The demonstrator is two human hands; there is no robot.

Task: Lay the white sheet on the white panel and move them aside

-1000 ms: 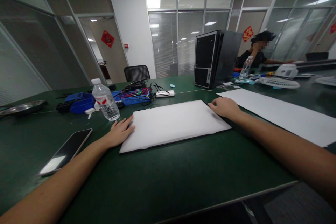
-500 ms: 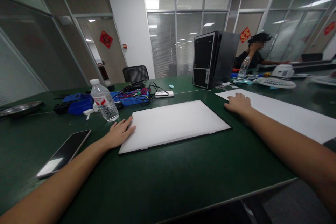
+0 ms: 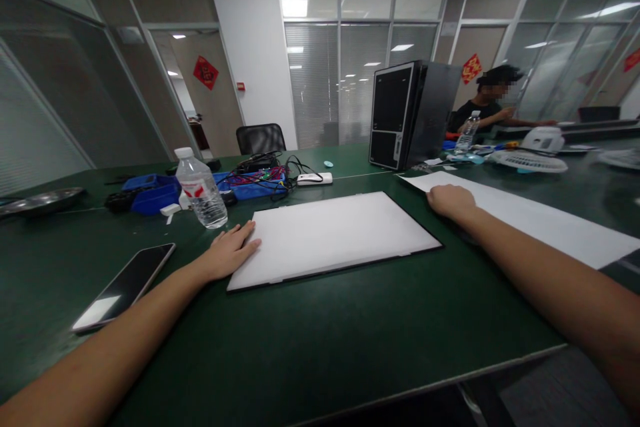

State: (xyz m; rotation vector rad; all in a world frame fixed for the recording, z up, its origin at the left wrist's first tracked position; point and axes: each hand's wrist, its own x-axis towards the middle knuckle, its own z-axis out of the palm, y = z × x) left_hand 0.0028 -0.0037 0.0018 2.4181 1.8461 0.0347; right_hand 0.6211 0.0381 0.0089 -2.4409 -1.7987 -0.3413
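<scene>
A flat white panel with a thin black border (image 3: pixel 330 237) lies on the green table in front of me. My left hand (image 3: pixel 231 251) rests on its left edge, fingers stretched out and holding nothing. To the right lies a larger white sheet (image 3: pixel 530 213), set at a slant. Its near left edge is in my right hand (image 3: pixel 451 202), whose fingers are closed with their tips hidden. The sheet's far left corner sticks out past that hand.
A water bottle (image 3: pixel 201 188) stands just beyond my left hand, and a phone (image 3: pixel 125 287) lies beside my left forearm. Blue trays (image 3: pixel 255 188) with tangled wires sit behind the panel. A black computer case (image 3: pixel 415 113) stands farther back. A person (image 3: pixel 487 110) sits at the far right.
My right hand has closed from spread fingers onto the sheet's edge. The sheet has slid slightly left. My left hand and the panel look the same; the view has shifted a little.
</scene>
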